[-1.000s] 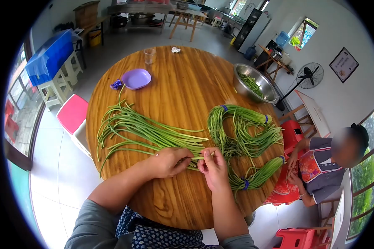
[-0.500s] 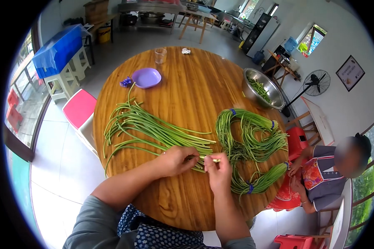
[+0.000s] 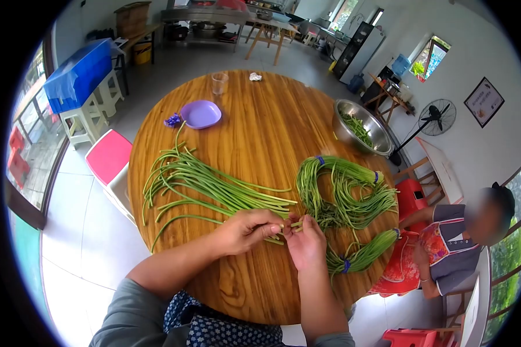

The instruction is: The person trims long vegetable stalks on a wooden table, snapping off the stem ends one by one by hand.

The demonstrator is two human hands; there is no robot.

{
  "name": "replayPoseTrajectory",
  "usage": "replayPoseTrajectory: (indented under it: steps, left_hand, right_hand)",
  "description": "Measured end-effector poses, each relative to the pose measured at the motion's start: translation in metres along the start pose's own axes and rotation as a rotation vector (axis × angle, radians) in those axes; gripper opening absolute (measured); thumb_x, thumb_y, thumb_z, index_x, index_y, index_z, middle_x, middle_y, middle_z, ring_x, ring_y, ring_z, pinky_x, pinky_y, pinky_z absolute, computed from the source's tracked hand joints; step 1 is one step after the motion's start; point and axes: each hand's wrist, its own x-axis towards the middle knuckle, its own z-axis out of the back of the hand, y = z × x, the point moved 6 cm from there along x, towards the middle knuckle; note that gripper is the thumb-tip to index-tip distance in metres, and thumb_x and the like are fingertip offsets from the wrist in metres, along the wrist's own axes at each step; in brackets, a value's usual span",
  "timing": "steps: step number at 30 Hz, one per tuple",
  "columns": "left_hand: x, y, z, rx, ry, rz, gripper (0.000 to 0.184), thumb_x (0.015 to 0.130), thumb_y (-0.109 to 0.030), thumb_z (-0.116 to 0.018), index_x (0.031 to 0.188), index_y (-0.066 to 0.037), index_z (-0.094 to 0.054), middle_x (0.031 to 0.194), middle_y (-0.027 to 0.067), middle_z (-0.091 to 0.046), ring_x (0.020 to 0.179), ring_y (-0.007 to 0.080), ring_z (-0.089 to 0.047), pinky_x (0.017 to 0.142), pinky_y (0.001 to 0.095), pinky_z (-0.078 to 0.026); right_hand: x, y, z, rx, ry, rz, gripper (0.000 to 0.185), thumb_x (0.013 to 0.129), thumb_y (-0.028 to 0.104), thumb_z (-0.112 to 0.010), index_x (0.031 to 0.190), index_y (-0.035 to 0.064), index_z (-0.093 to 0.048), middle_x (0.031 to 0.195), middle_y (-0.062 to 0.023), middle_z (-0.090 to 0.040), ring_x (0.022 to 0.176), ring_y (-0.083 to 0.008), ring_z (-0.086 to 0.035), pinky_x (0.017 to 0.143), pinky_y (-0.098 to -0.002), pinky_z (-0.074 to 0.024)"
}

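Lower centre: pinching stem (image 3: 296, 224) between left hand (image 3: 248, 232) and right hand (image 3: 307, 245) | seemingly snapping it short | calling for steady two-handed pinch next | near loose stalks (image 3: 214, 186), left of centre

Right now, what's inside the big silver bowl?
Inside the silver bowl are lots of short green pieces. Some of the bowl's bare inner side shows too. Whatever lies under the pieces is covered, so I can't tell what's there.
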Motion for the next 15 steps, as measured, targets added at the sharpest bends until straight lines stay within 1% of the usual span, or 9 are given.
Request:
replayPoseTrajectory:
  steps: [2,3,5,6,9,11,12,13,15]
  left_hand:
    - [0.003,0.000,0.007,0.231,-0.080,-0.121,0.027,0.095,-0.007,-0.059,0.122,-0.002,-0.059,0.087,0.0171,-0.066,0.082,0.0326,-0.067,0.072,0.0374,-0.053]
    - [0.001,0.000,0.007,0.229,-0.078,-0.120,0.027,0.095,-0.007,-0.059,0.122,-0.002,-0.059,0.087,0.0171,-0.066,0.082,0.0326,-0.067,0.072,0.0374,-0.053]
    - [-0.006,0.022,0.007,0.172,-0.027,0.269,0.043,0.095,-0.006,-0.058,0.135,-0.002,-0.044,0.087,0.0173,-0.066,0.080,0.0333,-0.067,0.071,0.0388,-0.053]
    - [-0.007,0.025,0.003,0.193,0.059,0.251,0.055,0.094,-0.002,-0.057,0.143,-0.001,-0.031,0.089,0.0146,-0.065,0.085,0.0282,-0.067,0.075,0.0352,-0.052]
    - [-0.009,0.023,-0.008,0.210,0.147,0.182,0.052,0.094,-0.002,-0.056,0.140,0.000,-0.032,0.090,0.0151,-0.065,0.086,0.0284,-0.067,0.076,0.0355,-0.052]
    - [-0.009,0.021,-0.009,0.176,0.103,0.167,0.043,0.093,-0.003,-0.057,0.133,-0.001,-0.041,0.088,0.0176,-0.066,0.083,0.0328,-0.068,0.072,0.0381,-0.053]
    - [-0.009,0.017,-0.005,0.325,0.107,0.167,0.036,0.091,-0.004,-0.058,0.125,-0.001,-0.047,0.087,0.0191,-0.066,0.081,0.0353,-0.067,0.070,0.0398,-0.053]
    - [-0.008,0.016,-0.002,0.474,0.110,0.165,0.029,0.090,-0.005,-0.060,0.118,-0.001,-0.053,0.086,0.0205,-0.066,0.078,0.0378,-0.067,0.068,0.0415,-0.053]
    - [-0.007,0.019,0.000,0.439,0.077,0.104,0.023,0.089,-0.006,-0.061,0.111,-0.001,-0.057,0.084,0.0209,-0.065,0.077,0.0388,-0.066,0.066,0.0424,-0.053]
  right_hand:
    - [-0.004,0.000,-0.004,-0.051,0.021,0.022,0.011,0.101,0.020,-0.055,0.103,0.0086,-0.056,0.095,-0.0080,-0.061,0.080,-0.0187,-0.057,0.069,-0.0311,-0.0457]
    - [-0.006,-0.005,-0.008,-0.073,0.091,-0.028,0.012,0.102,0.021,-0.055,0.104,0.0092,-0.055,0.095,-0.0076,-0.060,0.080,-0.0181,-0.056,0.069,-0.0306,-0.0450]
    - [-0.008,-0.010,-0.012,-0.094,0.163,-0.072,0.013,0.102,0.022,-0.055,0.106,0.0097,-0.054,0.095,-0.0072,-0.059,0.079,-0.0176,-0.056,0.068,-0.0302,-0.0443]
    - [-0.011,-0.012,-0.016,-0.195,0.224,-0.074,0.013,0.102,0.022,-0.055,0.107,0.0100,-0.053,0.093,-0.0060,-0.057,0.077,-0.0157,-0.055,0.065,-0.0289,-0.0428]
    - [-0.015,-0.017,-0.023,-0.430,0.266,-0.001,0.014,0.102,0.023,-0.055,0.103,0.0101,-0.052,0.082,-0.0025,-0.054,0.064,-0.0103,-0.050,0.055,-0.0248,-0.0367]
    - [-0.011,-0.011,-0.014,-0.515,0.163,0.119,0.014,0.102,0.023,-0.057,0.099,0.0094,-0.052,0.075,-0.0012,-0.053,0.057,-0.0086,-0.047,0.050,-0.0233,-0.0333]
    - [-0.011,-0.005,-0.015,-0.506,0.115,0.153,0.016,0.102,0.023,-0.057,0.097,0.0088,-0.052,0.071,-0.0009,-0.052,0.056,-0.0089,-0.046,0.049,-0.0231,-0.0321]
    - [-0.010,-0.001,-0.014,-0.509,0.111,0.158,0.016,0.102,0.023,-0.057,0.097,0.0088,-0.052,0.071,-0.0009,-0.052,0.056,-0.0089,-0.046,0.049,-0.0231,-0.0321]
    - [-0.008,0.006,-0.009,-0.464,0.090,0.163,0.014,0.103,0.020,-0.054,0.096,0.0077,-0.052,0.077,-0.0028,-0.053,0.058,-0.0107,-0.047,0.050,-0.0231,-0.0320]
